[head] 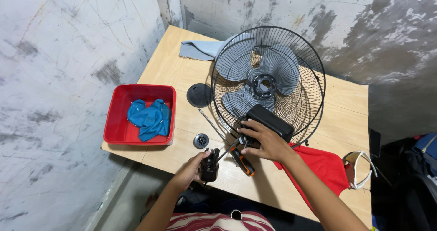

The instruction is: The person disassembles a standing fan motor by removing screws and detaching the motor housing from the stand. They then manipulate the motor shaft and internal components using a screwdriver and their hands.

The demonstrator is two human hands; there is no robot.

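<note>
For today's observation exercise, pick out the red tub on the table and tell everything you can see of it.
The red tub is a square, shallow bin that looks like glossy plastic, with rounded corners and a thick rim. It sits upright at the table's left edge, near the grey wall. Inside lies a crumpled blue cloth, bunched toward the right side, leaving the red floor bare on the left. Neither hand touches it.

I count one black wire-caged fan [268, 83] with three grey blades, one square red plastic tub [119, 121], and three cloths: one blue [149, 117], one grey [198, 50], one red [325, 167]. I see two screwdrivers [243, 162], one round black cap [199, 95], one small ribbed black knob [201, 141], one pair of white-framed glasses [359, 167].
</note>
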